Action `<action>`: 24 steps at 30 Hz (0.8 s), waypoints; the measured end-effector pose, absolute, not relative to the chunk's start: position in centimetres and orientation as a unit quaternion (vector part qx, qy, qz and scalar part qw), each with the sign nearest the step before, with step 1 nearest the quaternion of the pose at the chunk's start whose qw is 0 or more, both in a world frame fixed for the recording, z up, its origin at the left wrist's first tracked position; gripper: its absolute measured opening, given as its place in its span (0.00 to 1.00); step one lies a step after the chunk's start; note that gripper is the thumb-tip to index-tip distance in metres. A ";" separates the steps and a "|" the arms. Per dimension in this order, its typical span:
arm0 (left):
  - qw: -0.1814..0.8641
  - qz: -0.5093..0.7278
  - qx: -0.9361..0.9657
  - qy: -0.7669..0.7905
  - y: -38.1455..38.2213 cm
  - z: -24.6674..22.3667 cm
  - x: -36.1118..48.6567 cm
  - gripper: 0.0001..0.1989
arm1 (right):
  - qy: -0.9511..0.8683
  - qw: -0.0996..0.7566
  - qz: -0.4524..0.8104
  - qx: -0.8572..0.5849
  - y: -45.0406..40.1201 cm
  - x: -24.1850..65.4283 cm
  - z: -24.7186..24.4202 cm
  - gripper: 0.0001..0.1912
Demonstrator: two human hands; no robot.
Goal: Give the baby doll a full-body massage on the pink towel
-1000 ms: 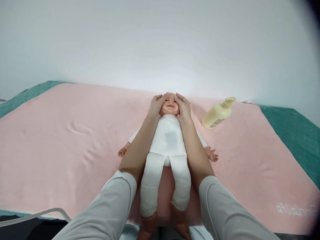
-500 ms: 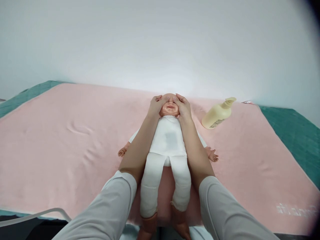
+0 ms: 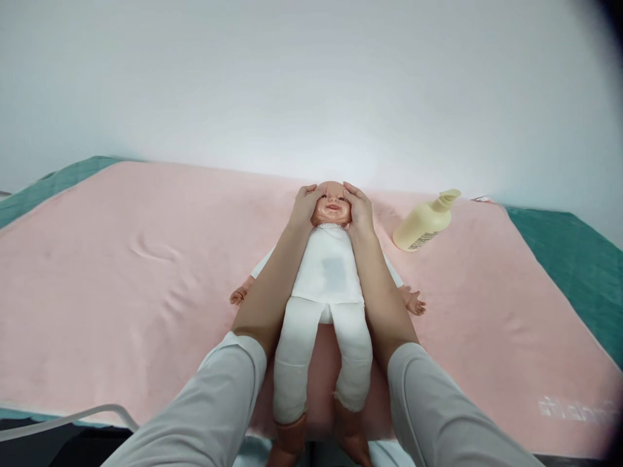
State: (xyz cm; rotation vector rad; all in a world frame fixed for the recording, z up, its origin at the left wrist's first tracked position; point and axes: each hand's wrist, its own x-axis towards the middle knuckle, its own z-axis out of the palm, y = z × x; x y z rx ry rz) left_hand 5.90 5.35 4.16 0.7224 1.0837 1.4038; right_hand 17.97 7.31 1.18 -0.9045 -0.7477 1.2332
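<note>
A baby doll (image 3: 327,269) with a white cloth body lies on its back on a pink blanket (image 3: 97,279), its head away from me and its feet at the near edge. My left hand (image 3: 306,203) cups the left side of the doll's head, thumb by the eye. On the opposite side, my right hand (image 3: 358,204) holds the head in the same way, its thumb at the temple. The fingertips of both hands are partly hidden behind the head. Between my forearms lies the doll's torso, its arms spread outward beneath them.
A pale yellow pump bottle (image 3: 421,224) stands on the blanket right of the doll's head. Green padding (image 3: 574,272) shows past the blanket's corners. A white wall (image 3: 292,84) rises behind. At the lower left runs a pale tube (image 3: 82,414).
Both thumbs have moved outward from the middle of the doll's forehead to the sides, so the eyes now show. The hands still hold the head.
</note>
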 end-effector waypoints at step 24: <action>0.588 0.584 0.298 0.474 6.1 4.0 5.9 0.08 | -0.326 0.657 0.545 -0.407 7.9 18.2 1.1 0.17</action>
